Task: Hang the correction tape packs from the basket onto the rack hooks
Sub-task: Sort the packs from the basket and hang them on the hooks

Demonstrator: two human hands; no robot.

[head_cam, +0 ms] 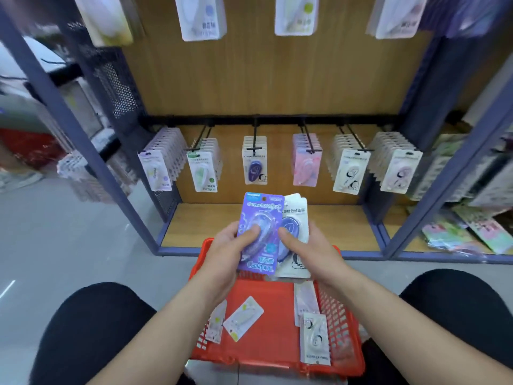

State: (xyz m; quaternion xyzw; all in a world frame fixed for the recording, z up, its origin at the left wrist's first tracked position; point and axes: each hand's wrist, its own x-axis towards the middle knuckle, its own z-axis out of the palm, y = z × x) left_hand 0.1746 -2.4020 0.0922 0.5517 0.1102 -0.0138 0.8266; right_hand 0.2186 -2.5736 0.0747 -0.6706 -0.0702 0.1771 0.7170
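My left hand (230,251) grips a purple correction tape pack (259,234), thumb pressed on its blister. Behind it, my right hand (308,251) holds a white pack with a dark blue tape (295,218). Both packs are upright above the red basket (341,343). Several more packs lie in the basket, among them a white one at left (243,318) and one at right (315,340). The rack's lower hook row (255,134) hangs straight ahead, each hook loaded with packs; the middle hook carries dark blue ones (254,165).
A wooden shelf board (208,226) lies below the hooks, framed by blue posts (91,151). An upper row of packs (200,18) hangs above. Colourful packets (466,232) sit on the right bay's shelf. My knees flank the basket.
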